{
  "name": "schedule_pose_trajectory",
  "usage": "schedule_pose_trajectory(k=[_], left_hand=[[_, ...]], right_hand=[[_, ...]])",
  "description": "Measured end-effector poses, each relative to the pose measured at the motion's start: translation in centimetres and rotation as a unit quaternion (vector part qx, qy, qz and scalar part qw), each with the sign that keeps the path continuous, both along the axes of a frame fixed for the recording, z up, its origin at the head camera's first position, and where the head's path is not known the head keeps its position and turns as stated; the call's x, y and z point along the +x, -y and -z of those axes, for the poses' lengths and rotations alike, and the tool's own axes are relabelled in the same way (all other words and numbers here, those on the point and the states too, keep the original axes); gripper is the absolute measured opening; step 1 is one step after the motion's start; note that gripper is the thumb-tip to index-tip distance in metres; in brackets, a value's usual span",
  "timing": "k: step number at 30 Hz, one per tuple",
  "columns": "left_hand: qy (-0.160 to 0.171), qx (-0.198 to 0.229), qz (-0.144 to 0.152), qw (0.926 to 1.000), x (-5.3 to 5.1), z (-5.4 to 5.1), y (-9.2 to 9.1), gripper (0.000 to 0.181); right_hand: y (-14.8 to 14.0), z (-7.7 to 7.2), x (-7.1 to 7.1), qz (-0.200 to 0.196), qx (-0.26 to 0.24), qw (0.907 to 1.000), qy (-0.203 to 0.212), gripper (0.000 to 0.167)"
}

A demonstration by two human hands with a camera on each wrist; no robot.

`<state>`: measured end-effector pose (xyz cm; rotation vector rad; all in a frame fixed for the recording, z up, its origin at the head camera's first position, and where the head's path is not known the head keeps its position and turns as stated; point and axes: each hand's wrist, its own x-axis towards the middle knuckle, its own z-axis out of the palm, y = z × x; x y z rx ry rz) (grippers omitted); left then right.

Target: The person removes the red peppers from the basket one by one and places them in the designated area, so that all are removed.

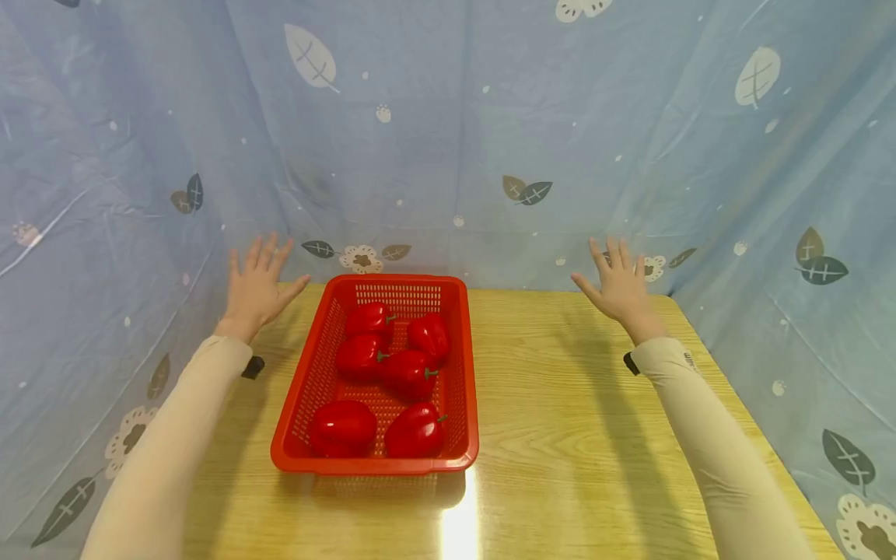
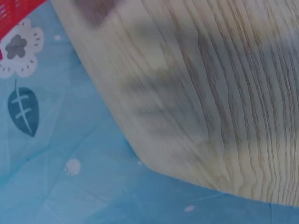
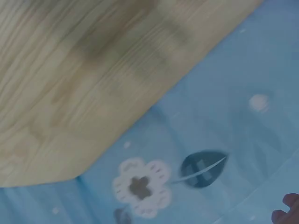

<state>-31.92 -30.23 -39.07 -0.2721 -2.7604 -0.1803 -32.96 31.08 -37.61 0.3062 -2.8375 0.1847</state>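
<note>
Both hands are raised above the table with fingers spread, holding nothing. My left hand (image 1: 255,292) is up at the left, beside the far left corner of a red plastic basket (image 1: 374,466). On the far right side, my right hand (image 1: 619,288) hovers over the table, well apart from the basket. Inside the basket lie several glossy red bell peppers (image 1: 416,430) with green stems. In the left wrist view only a corner of the basket (image 2: 14,14) shows. A bit of fingertips (image 3: 289,210) enters the right wrist view at its lower right.
The light wooden table (image 1: 546,435) carries the basket left of its middle. A blue curtain (image 1: 434,140) with leaf and flower prints hangs behind the table and along both sides. Small black pieces sit at both wrists, below the cream sleeves (image 1: 707,435).
</note>
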Motion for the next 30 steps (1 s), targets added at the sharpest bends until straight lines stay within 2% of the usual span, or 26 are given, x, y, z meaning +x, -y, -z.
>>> schedule_pose_trajectory(k=[5,10,13,16,22,30], left_hand=[[0.013,0.013,0.030,0.9994,0.2,0.3,-0.9,0.075],[0.032,0.009,0.051,0.9981,0.4,0.7,-1.9,0.077],[0.041,0.025,0.064,0.9968,0.5,1.1,-2.3,0.079],[0.056,0.061,0.078,0.9934,0.6,1.6,-2.5,0.080],[0.064,0.089,0.093,0.9896,0.6,2.5,-3.1,0.082],[0.083,0.106,0.109,0.9849,0.5,3.1,-4.4,0.082]], right_hand=[[3.0,0.0,-0.1,-0.037,-0.004,0.9992,-0.013,0.075],[6.7,-0.1,0.0,-0.084,-0.010,0.9962,-0.021,0.073],[8.8,0.0,0.2,-0.111,-0.013,0.9934,-0.025,0.074],[10.5,0.3,0.4,-0.136,-0.018,0.9903,-0.019,0.074],[13.0,0.6,1.0,-0.165,-0.033,0.9857,-0.006,0.073],[15.4,0.9,1.3,-0.198,-0.037,0.9795,-0.009,0.071]])
